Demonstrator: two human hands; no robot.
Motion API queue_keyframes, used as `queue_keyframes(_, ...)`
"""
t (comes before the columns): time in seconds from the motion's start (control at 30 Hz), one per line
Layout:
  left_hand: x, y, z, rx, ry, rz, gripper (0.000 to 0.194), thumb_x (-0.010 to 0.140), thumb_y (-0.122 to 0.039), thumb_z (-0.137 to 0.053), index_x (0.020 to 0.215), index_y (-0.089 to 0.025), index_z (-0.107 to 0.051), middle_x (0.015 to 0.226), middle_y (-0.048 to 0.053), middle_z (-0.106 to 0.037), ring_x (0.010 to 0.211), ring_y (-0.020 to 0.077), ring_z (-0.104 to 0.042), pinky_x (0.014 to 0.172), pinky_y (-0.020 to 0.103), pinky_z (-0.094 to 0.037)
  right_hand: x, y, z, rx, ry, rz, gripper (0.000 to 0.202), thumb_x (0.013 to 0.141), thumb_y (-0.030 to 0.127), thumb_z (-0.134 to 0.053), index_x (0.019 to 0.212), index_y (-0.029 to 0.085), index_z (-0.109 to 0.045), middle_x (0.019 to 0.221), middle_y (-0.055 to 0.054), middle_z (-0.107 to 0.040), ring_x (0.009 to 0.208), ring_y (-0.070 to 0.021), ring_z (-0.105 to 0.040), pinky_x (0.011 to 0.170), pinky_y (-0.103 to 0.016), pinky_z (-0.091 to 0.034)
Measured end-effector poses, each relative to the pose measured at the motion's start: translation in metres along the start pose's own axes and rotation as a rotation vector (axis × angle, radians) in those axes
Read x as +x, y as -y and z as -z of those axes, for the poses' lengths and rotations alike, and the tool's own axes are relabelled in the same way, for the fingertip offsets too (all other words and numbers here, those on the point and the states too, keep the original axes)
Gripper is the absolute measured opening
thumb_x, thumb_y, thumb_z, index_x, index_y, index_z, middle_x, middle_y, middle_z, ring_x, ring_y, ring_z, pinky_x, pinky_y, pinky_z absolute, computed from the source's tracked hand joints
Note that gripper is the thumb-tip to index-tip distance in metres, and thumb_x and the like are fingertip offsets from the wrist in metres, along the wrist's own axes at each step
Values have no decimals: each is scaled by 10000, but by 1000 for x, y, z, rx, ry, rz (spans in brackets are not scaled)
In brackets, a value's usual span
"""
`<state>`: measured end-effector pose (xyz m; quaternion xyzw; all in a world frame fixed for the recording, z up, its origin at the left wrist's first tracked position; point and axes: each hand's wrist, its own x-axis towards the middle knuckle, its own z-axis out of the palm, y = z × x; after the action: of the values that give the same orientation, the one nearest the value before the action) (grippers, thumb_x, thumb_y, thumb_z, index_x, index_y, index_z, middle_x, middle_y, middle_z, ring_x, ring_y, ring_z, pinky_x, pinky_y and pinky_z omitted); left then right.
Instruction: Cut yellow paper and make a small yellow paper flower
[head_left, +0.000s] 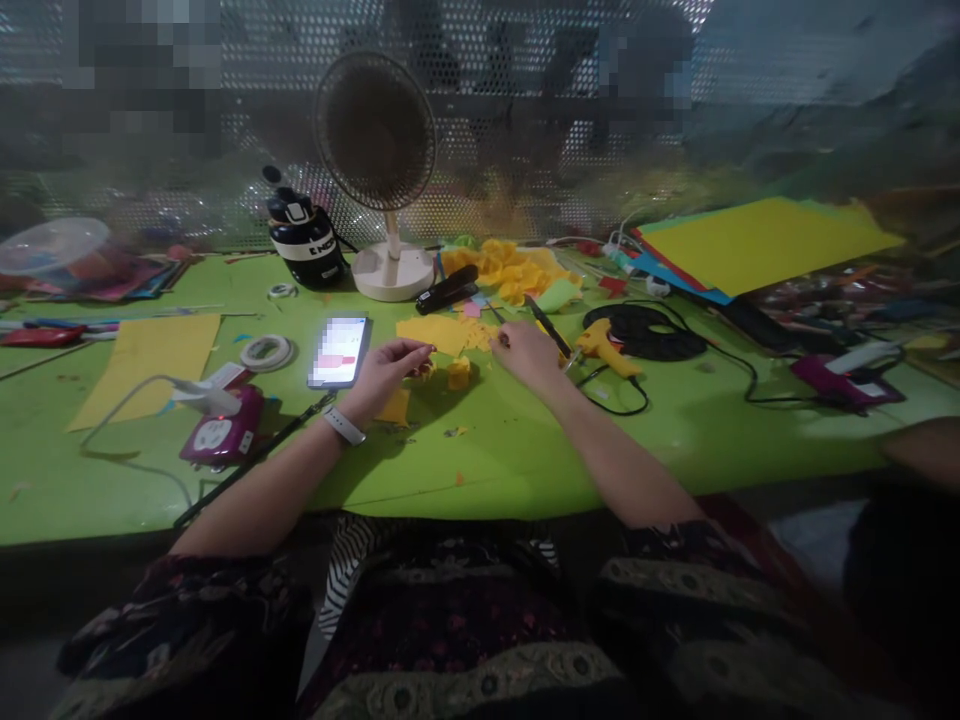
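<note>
My left hand [394, 368], with a white watch band on its wrist, is closed in a pinch over the green table. A bit of yellow paper shows just under its fingertips, but I cannot make out what they grip. My right hand [526, 352] is closed at the edge of a yellow paper sheet [431, 333] strewn with small yellow scraps [474, 336]. A thin dark tip shows by its fingers; its kind is unclear. Between the hands lies a small folded yellow paper piece [458, 374]. Another yellow paper square [393, 407] lies below the left hand.
A lit phone [337, 352], tape roll [266, 352] and purple power socket [223, 428] lie left. Behind stand a black bottle [307, 245], fan [391, 268], stapler [448, 290] and orange crepe-like paper [510, 268]. Right are a yellow glue gun [606, 347], cables and coloured sheets [772, 245].
</note>
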<state>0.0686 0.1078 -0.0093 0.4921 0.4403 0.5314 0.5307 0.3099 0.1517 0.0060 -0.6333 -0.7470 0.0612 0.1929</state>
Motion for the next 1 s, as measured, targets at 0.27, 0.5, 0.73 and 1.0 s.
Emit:
queue_keyframes(0.27, 5, 9, 7, 310, 79, 34, 187, 727, -336, -869, 763, -165, -802, 736, 96, -753, 597, 143, -620, 577, 269, -475, -18, 18, 2, 135, 243, 347, 494, 855, 85, -588, 1324, 213, -679, 1280, -113, -656, 1116, -275, -633, 909, -395, -511)
queue_keyframes(0.5, 3, 12, 8, 394, 129, -43, 106, 771, -311, -812, 798, -209, -820, 738, 87, -758, 609, 160, -616, 563, 272, -467, -12, 11, 6, 156, 156, 297, 338, 910, 138, -529, 1166, 201, -741, 1250, -109, -679, 1103, -282, -630, 899, -424, -515)
queue_keyframes(0.73, 2, 13, 9, 411, 143, -91, 124, 710, -333, -847, 760, -224, -817, 727, 78, -764, 611, 170, -625, 543, 264, -455, 9, -18, 28, 38, -120, 47, 230, 924, 182, -562, 1057, 197, -749, 1142, -129, -703, 1041, -294, -641, 856, -403, -509)
queue_keyframes(1.0, 3, 16, 10, 538, 178, -138, 113, 770, -341, -802, 783, -231, -822, 784, 92, -761, 644, 184, -635, 588, 294, -467, 9, -66, 80, -171, -91, -211, 270, 906, 194, -612, 1148, 177, -731, 1125, -131, -735, 986, -268, -659, 828, -358, -468)
